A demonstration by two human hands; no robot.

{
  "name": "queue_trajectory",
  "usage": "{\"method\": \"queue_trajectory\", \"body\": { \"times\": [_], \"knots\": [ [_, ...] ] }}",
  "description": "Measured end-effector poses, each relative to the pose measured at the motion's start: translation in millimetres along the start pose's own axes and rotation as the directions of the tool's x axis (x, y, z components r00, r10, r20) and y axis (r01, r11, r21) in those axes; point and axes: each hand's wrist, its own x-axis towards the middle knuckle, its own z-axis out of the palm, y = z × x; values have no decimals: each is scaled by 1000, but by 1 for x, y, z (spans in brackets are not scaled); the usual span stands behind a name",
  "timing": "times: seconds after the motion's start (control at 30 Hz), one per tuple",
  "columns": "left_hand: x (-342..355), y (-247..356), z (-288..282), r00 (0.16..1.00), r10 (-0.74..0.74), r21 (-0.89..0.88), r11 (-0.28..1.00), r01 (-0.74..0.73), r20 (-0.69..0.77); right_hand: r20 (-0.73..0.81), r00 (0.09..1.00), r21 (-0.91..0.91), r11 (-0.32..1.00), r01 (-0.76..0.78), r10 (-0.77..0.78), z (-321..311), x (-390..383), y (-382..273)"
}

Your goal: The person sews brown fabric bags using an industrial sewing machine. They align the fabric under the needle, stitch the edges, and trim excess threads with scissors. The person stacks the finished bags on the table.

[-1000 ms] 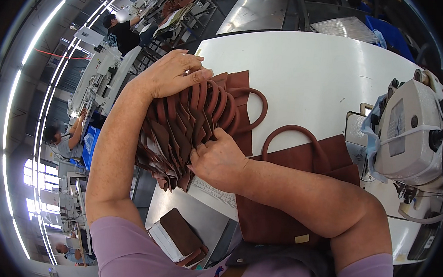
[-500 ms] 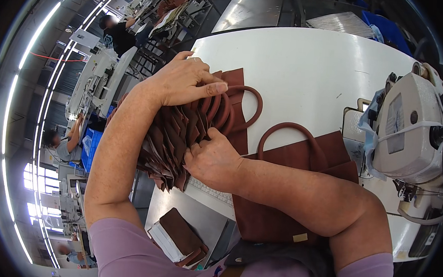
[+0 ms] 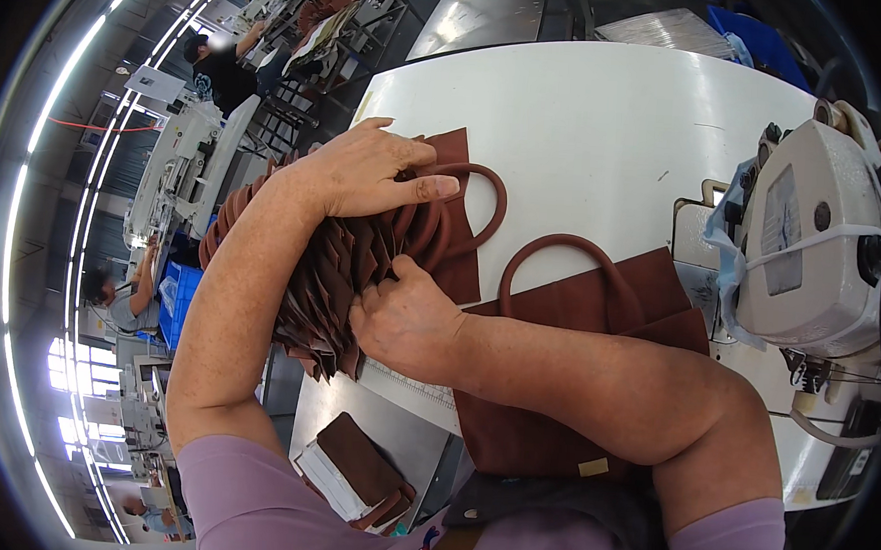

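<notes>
A thick stack of brown leather bag panels [image 3: 322,294] with rolled handles stands on edge at the left of the white table. My left hand [image 3: 371,172] lies over the top of it, fingers bent round the handles and thumb stretched to the right; the fingertips are partly hidden. My right hand [image 3: 408,318] is closed at the stack's near right side, gripping panel edges between thumb and fingers. Beside the stack, one panel with a round rolled handle [image 3: 499,203] lies on the table. Under my right forearm rests another brown panel [image 3: 523,419] with its handle [image 3: 562,242] upward.
A sewing machine [image 3: 811,235] stands at the right of the white table [image 3: 608,115]. Below the table's near left edge, a box with brown pieces [image 3: 361,460] sits on a metal surface. A blue bin [image 3: 178,301] and people at other machines are farther left.
My right hand has shifted slightly left and up against the stack. The stack has tilted a little, and more rolled handles show behind my left forearm. The whole view has moved slightly.
</notes>
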Motion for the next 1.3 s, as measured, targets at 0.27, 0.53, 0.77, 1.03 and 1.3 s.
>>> {"method": "queue_trajectory", "body": {
  "times": [0.27,0.53,0.77,1.03,1.3],
  "knots": [
    [6,1,15,991,88,-71,993,-95,-100,18,1000,-111,994,21,-20,5,-3,-8],
    [13,2,15,997,69,-38,997,-71,-36,25,999,-112,993,25,-22,6,-4,-5],
    [13,-3,20,1000,23,-26,999,-24,-6,15,1000,-106,994,22,-21,6,-3,-7],
    [11,0,8,998,34,-133,991,-27,46,53,998,-95,995,28,-23,6,-3,-4],
    [4,-33,14,994,44,-412,908,-80,-96,-172,983,-57,996,-71,61,21,-5,-10]
  ]
}}
